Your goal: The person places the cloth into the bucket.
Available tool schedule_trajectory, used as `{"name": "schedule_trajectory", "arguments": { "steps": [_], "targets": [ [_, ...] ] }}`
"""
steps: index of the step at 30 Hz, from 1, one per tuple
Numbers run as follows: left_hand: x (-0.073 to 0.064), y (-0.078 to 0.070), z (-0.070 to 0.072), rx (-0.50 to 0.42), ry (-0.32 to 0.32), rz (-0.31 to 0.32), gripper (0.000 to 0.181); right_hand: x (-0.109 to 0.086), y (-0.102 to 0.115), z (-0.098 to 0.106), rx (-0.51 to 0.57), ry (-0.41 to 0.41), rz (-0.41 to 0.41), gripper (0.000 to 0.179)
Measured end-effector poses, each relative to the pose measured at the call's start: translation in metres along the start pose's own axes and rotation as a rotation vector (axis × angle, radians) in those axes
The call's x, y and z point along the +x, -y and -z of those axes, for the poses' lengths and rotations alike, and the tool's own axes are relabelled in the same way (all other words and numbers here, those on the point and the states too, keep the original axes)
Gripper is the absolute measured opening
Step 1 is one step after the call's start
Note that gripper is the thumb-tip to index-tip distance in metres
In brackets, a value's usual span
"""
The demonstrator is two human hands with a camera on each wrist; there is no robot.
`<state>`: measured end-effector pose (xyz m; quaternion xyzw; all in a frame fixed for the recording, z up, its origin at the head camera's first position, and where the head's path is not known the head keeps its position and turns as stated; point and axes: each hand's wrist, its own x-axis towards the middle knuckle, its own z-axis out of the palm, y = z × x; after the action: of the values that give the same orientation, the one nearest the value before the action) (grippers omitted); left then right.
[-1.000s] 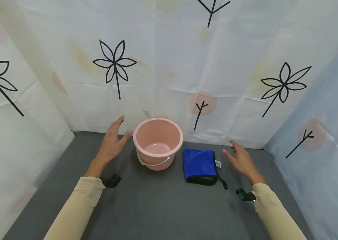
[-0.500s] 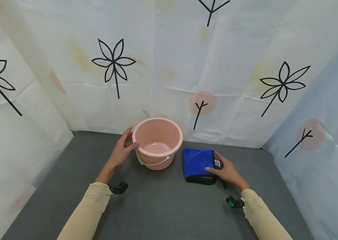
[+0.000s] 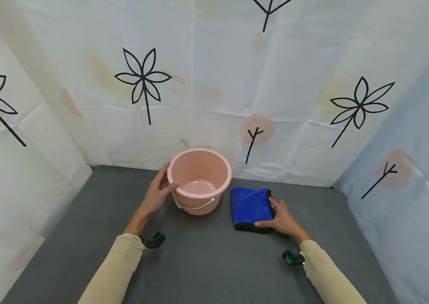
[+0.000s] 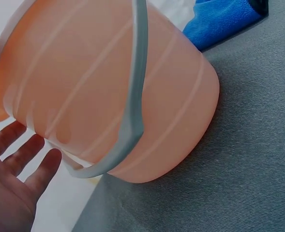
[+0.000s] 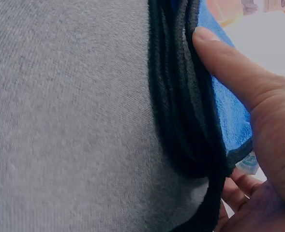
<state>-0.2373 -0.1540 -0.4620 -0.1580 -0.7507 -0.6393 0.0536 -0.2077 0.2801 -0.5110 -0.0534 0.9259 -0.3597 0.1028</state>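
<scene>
A pink bucket with a grey-white handle stands upright on the dark grey surface. At its left side my left hand holds the rim, thumb over the edge and the other fingers along the outer wall, as the left wrist view shows. Right of the bucket lies a folded blue towel with black edging. My right hand grips the towel's right side. In the right wrist view the thumb presses on the stacked folds, while the other fingers are partly hidden behind the towel.
Pale fabric walls printed with black leaf outlines enclose the back and both sides of the grey surface. A black band device sits at the left wrist, and another black device at the right wrist.
My left hand has moved right and taken hold of the bucket's rim. My right hand has come in leftward from beside the towel and now grips its right side. Bucket and towel stay in place.
</scene>
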Motion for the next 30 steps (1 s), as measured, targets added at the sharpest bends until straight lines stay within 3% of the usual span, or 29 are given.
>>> {"name": "schedule_trajectory", "arguments": {
  "steps": [6, 14, 19, 23, 30],
  "targets": [
    [-0.0010, 0.0008, -0.0006, -0.008, 0.006, -0.007, 0.074, 0.0010, -0.0004, -0.0031, -0.003, -0.016, 0.004, 0.115],
    [-0.0006, 0.0020, -0.0011, -0.005, 0.002, -0.019, 0.075, -0.0006, 0.0010, -0.0055, 0.064, -0.054, 0.040, 0.130],
    [-0.0008, 0.0018, -0.0014, -0.026, 0.007, -0.018, 0.075, 0.0000, 0.0026, -0.0046, -0.004, -0.041, 0.063, 0.122],
    [-0.0009, 0.0019, -0.0015, -0.028, 0.006, -0.014, 0.075, 0.0028, 0.0034, -0.0037, -0.060, -0.018, 0.015, 0.119],
    [-0.0007, 0.0028, -0.0017, -0.026, -0.001, -0.014, 0.075, 0.0049, 0.0050, -0.0028, -0.066, 0.016, 0.004, 0.116]
  ]
}}
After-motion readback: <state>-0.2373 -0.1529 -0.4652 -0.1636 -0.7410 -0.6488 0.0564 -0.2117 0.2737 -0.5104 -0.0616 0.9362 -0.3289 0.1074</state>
